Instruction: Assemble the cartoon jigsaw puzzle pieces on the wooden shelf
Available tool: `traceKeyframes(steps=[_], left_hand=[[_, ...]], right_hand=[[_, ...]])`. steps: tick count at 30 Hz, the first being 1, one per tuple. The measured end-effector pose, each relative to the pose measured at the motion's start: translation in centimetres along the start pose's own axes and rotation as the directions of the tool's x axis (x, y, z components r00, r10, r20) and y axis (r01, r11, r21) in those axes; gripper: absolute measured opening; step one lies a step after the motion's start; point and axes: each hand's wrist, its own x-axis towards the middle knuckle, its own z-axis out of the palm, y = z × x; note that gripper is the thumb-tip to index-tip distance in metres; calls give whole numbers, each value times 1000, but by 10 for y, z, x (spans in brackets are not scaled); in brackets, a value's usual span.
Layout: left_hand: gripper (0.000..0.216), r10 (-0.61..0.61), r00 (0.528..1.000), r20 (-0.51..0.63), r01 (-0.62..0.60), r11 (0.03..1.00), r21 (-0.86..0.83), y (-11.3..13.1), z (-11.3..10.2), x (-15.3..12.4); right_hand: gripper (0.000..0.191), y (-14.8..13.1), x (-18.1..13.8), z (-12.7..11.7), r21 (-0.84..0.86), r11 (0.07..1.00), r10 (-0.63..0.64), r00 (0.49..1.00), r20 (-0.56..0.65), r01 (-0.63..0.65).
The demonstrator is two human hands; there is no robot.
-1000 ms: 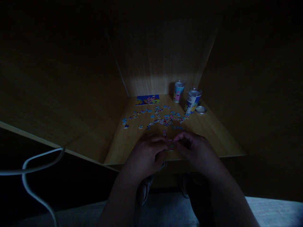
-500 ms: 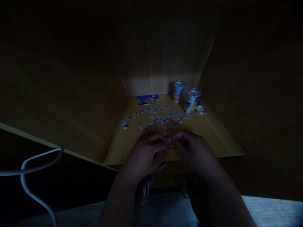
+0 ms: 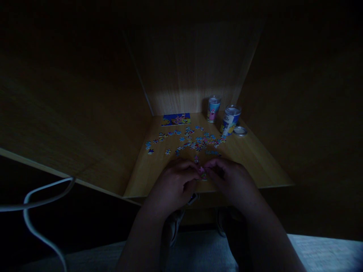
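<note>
Pink jigsaw puzzle pieces (image 3: 202, 172) lie between my fingertips near the front edge of the wooden board. My left hand (image 3: 179, 179) closes its thumb and fingers on their left side. From the right, my right hand (image 3: 228, 176) pinches at the same pieces, its fingertips almost meeting the left ones. How the pieces join is too dark and partly hidden to tell. Just above the fingers sits another pink and blue piece (image 3: 196, 159). Farther back, many loose puzzle pieces (image 3: 200, 143) are scattered in a heap and a curved row.
A blue cartoon picture sheet (image 3: 176, 119) lies at the back left. Two clear-lidded printed cans, a pink-blue can (image 3: 213, 110) and a blue-yellow can (image 3: 230, 121), stand back right beside a round lid (image 3: 240, 131). Wooden walls enclose the surface; a white cable (image 3: 36, 230) hangs at left.
My right hand has shifted very slightly left, closer to my left fingertips. The pieces between them look a little more covered. The scattered pieces and cans stay put.
</note>
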Motion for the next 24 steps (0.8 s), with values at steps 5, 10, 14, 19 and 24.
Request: traceKeyframes(steps=[5,10,14,19,24], left_hand=[[36,2,1000,-4,-2,1000,8,-1,1,-1],[36,8,1000,-6,-8,1000,16,-2,1,-1],[35,2,1000,2,-2,1000,12,-1,1,0],[34,3,1000,0,-3,1000,-3,-2,1,0],[36,-1,1000,7,1,1000,10,0,0,-1]], right_hand=[[14,1,0,1,-52,999,-10,1000,-21,9],[13,0,0,1,-109,994,-34,999,-23,31],[15,1,1,2,-135,989,-67,997,-28,62],[17,2,0,2,-117,989,-90,996,-23,87],[15,4,0,-1,-55,996,-80,994,-76,76]])
